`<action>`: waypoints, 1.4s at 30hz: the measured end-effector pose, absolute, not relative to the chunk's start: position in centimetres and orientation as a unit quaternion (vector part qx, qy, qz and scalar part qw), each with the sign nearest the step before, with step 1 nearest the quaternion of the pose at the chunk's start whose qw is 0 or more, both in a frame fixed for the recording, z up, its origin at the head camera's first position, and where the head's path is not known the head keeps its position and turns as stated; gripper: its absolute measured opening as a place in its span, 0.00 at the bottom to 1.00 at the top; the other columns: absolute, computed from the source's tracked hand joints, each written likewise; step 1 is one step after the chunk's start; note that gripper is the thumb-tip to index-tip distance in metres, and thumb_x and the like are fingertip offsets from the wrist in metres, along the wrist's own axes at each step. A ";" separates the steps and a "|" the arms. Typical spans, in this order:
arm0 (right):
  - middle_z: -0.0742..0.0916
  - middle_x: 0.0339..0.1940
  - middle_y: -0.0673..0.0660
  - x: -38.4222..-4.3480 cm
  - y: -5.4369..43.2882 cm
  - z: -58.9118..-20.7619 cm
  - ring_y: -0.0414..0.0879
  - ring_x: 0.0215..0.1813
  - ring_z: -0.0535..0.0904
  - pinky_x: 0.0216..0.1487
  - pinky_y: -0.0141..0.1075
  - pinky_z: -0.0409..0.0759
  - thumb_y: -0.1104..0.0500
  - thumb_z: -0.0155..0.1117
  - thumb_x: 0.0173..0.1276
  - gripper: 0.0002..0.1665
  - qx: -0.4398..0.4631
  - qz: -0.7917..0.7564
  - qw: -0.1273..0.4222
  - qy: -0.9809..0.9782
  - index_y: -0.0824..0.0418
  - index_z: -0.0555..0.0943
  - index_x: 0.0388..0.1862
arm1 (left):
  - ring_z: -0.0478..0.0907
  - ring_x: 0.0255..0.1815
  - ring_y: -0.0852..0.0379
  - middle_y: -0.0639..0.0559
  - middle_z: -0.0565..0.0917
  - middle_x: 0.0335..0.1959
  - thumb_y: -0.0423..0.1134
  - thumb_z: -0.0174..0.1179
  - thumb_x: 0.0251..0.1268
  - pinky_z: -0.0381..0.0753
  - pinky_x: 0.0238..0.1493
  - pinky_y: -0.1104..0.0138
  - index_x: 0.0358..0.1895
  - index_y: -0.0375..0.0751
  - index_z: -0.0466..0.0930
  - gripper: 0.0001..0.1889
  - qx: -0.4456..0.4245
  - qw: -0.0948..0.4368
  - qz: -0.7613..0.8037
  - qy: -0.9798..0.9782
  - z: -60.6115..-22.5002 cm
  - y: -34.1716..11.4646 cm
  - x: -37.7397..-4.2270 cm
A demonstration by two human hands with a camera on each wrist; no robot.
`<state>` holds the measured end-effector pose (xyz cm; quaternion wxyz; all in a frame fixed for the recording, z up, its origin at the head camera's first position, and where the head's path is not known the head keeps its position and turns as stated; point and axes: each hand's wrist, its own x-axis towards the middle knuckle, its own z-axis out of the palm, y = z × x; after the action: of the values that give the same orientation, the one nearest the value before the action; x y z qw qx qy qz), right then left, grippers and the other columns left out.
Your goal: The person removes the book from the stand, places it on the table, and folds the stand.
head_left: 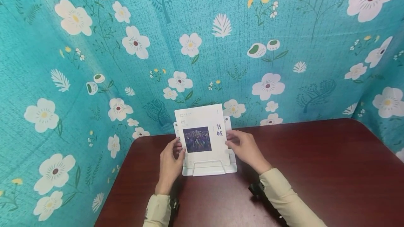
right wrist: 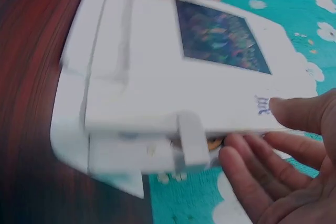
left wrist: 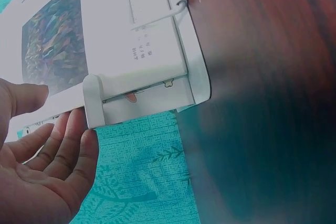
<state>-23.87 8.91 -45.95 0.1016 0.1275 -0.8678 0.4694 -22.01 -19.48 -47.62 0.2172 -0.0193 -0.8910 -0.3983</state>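
Observation:
A white book (head_left: 202, 157) with a dark picture on its cover leans upright on a white book stand (head_left: 233, 167). A white wire holder (head_left: 209, 174) crosses its lower edge. My left hand (head_left: 170, 162) holds the book's left edge, thumb at the cover side and fingers (left wrist: 68, 156) reaching behind. At the opposite edge my right hand (head_left: 247, 148) grips the book, its thumb (right wrist: 299, 111) lying on the cover and the fingers behind. Side tabs of the stand, such as the white tab (right wrist: 193, 140), stand beside the book's edges.
The stand rests on a dark reddish-brown table (head_left: 300, 171), near its back edge. A teal floral cloth (head_left: 221, 62) hangs behind and at the sides. Dark wrist bands (head_left: 257, 189) are worn at both sleeves.

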 end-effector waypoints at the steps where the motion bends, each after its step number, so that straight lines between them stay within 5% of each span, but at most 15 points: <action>1: 0.92 0.48 0.63 -23.9 8.9 -46.0 0.56 0.49 0.90 0.54 0.52 0.88 0.64 0.72 0.68 0.25 0.125 0.474 0.100 -0.866 0.68 0.82 0.63 | 0.88 0.48 0.49 0.43 0.88 0.50 0.31 0.69 0.66 0.89 0.51 0.53 0.66 0.36 0.78 0.24 -0.019 0.218 -0.400 -0.890 -47.7 -19.5 -22.1; 14: 0.91 0.54 0.63 -23.6 8.5 -46.0 0.60 0.60 0.85 0.65 0.59 0.80 0.64 0.68 0.70 0.20 0.075 0.506 0.083 -0.855 0.65 0.84 0.61 | 0.88 0.46 0.50 0.44 0.88 0.49 0.30 0.69 0.67 0.90 0.50 0.54 0.62 0.38 0.82 0.20 -0.020 0.217 -0.409 -0.886 -47.7 -19.6 -22.4; 29: 0.93 0.47 0.61 -23.9 7.8 -46.8 0.56 0.51 0.91 0.56 0.51 0.88 0.66 0.72 0.67 0.17 0.046 0.553 0.104 -0.826 0.61 0.88 0.54 | 0.89 0.44 0.48 0.41 0.90 0.46 0.27 0.69 0.65 0.90 0.51 0.54 0.56 0.36 0.86 0.16 -0.004 0.216 -0.470 -0.856 -47.9 -19.9 -22.9; 42: 0.94 0.46 0.59 -24.2 7.7 -47.4 0.55 0.56 0.89 0.59 0.55 0.85 0.67 0.72 0.66 0.16 0.034 0.553 0.113 -0.825 0.60 0.89 0.54 | 0.89 0.39 0.48 0.40 0.92 0.40 0.26 0.71 0.62 0.91 0.45 0.57 0.48 0.34 0.89 0.11 0.007 0.241 -0.459 -0.855 -48.3 -20.0 -23.7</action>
<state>-24.16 7.70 -47.44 0.1132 0.0338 -0.8246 0.5533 -23.67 -20.04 -48.35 0.2411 0.0067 -0.8549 -0.4592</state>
